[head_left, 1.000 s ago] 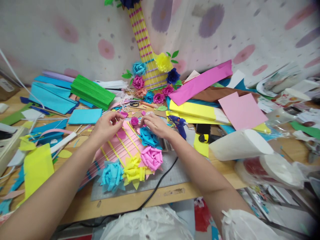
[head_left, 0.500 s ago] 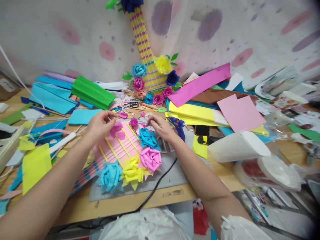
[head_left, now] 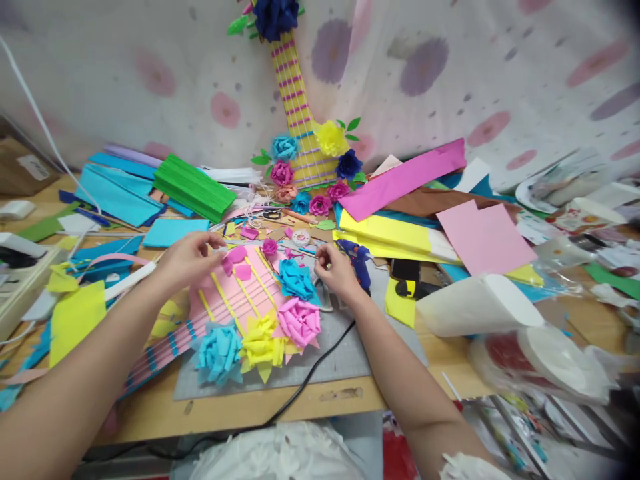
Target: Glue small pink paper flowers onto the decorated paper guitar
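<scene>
Either side of the pink paper guitar, left hand and right hand pinched fingertips together, perhaps stretching something too fine to make out.

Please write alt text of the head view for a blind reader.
A person's left hand and right hand reach over a pink paper guitar decorated with paper flowers on a table covered with coloured paper. A blue glue gun lies beside the right hand.

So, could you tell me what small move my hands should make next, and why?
Probably lower both hands toward the pink paper guitar: the left hand and right hand are pinched on either side of it, near the small magenta flower; what they pinch is too thin to tell.
</scene>
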The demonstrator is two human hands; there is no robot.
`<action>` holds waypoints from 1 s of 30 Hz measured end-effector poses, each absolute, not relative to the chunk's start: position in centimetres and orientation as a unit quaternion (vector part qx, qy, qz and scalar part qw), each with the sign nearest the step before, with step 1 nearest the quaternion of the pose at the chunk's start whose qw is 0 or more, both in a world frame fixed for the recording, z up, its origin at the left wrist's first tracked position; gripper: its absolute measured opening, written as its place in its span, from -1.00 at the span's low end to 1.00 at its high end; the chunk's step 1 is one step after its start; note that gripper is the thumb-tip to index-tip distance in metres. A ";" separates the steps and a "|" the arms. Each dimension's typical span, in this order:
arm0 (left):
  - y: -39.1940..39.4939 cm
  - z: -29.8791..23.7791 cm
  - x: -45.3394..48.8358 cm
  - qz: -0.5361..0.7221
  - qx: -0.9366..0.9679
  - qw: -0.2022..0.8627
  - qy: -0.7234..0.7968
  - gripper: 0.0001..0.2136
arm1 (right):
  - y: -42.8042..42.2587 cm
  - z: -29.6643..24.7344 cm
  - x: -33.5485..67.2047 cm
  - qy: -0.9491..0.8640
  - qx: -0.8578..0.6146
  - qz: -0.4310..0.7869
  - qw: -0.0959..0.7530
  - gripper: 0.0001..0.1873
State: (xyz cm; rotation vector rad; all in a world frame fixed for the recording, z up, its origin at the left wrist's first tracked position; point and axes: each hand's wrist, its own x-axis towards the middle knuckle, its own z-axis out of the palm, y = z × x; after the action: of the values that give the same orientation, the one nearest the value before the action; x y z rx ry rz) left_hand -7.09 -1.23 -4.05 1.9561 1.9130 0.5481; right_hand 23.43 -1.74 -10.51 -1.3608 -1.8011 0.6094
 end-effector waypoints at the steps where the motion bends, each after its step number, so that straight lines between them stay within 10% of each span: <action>1: -1.3 -4.2 -6.9 0.182 0.712 0.164 0.658 -0.71 | -1.7 -10.6 23.4 -0.708 -0.536 0.242 0.391 -0.90; 19: -1.6 -4.1 -4.4 0.172 0.713 0.219 0.644 -0.82 | -2.6 -10.4 24.6 -0.699 -0.552 0.282 0.357 -0.78; 30: -1.3 -3.8 -3.0 0.354 0.599 0.362 0.621 -0.76 | -4.4 -5.1 30.7 -0.698 -0.677 0.229 -0.050 -0.52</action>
State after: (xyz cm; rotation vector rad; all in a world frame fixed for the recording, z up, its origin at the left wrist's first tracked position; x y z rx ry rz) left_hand -3.04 -1.35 -3.82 1.5423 1.5993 0.9114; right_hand 30.70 -4.38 -5.12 -2.1966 -2.2645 0.7431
